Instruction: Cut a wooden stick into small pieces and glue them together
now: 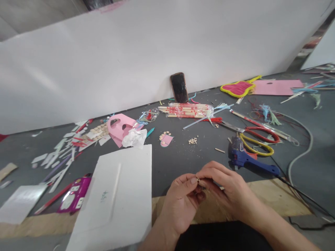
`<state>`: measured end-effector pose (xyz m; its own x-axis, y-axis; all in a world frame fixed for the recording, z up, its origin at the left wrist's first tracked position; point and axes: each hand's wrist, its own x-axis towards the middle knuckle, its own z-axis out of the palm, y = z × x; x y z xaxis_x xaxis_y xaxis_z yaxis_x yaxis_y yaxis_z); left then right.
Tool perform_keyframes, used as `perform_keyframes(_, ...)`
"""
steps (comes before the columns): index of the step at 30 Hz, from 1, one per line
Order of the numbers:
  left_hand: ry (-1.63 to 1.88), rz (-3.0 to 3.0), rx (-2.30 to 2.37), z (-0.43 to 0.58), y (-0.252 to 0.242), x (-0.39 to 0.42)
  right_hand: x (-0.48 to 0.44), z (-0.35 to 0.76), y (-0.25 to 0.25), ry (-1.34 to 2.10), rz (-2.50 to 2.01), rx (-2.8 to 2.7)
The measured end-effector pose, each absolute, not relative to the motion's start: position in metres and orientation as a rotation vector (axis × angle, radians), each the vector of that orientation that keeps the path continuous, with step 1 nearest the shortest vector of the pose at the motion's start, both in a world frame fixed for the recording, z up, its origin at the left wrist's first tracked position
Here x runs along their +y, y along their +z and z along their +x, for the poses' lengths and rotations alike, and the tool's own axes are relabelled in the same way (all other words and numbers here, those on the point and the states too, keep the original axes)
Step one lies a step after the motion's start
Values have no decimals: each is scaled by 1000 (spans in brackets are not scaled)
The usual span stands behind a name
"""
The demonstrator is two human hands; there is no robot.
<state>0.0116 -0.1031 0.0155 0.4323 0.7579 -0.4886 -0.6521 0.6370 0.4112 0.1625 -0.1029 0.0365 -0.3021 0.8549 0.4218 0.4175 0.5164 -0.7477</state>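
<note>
My left hand (183, 198) and my right hand (225, 184) meet at the fingertips, low in the head view. Between their pinched thumbs and forefingers is a small tan piece (198, 179). Fingers cover most of it, so its kind is unclear. Beyond the hands lies a little pile of pale, bead-like bits (193, 141). To its left is a pink heart-shaped piece (166, 140) with small round wooden slices along its upper left edge. A short wooden stick (220, 150) lies just beyond my right hand, and a blue glue gun (243, 160) rests to the right.
A white foam board (125, 195) lies at left, near crumpled tissue (134, 138) and a pink cutout (117, 129). Scissors (256, 144) and a cable (309, 146) are at right. Packed sticks (188, 110) lie before a phone (179, 87) leaning on the white wall.
</note>
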Motion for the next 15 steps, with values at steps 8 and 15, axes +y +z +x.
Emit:
perform_keyframes(8,881,223,727,11,17,-103,-106,164,36,675,-1040,-1922)
perform_keyframes(15,885,240,697,12,15,-105,-106,163,35,680,-1047,-1905)
